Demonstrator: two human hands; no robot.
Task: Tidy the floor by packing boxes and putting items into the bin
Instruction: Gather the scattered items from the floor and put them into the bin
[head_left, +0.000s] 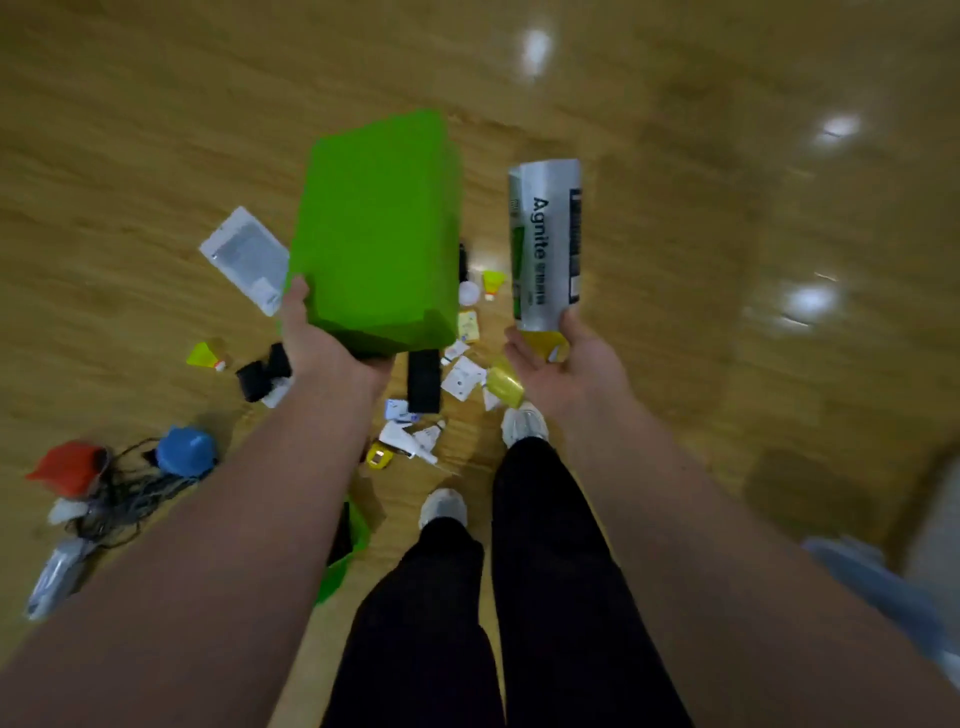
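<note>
early on: left hand (322, 343) grips green box (379, 223) from below, right hand (561, 358) clasps silver tube (548, 244); shuttlecocks (493, 283), papers (462, 376), cables (130, 493) etc litter floor (727, 260), unpacked. no bin in view.

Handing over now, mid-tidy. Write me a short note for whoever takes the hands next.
The left hand grips the green box by its near end, above the floor. The right hand holds the silver tube by its lower end.
Lying loose: a yellow shuttlecock, a white packet, a black block, tangled cables and more.
No bin in view.
Left: stow both held things, then clear the litter.
</note>
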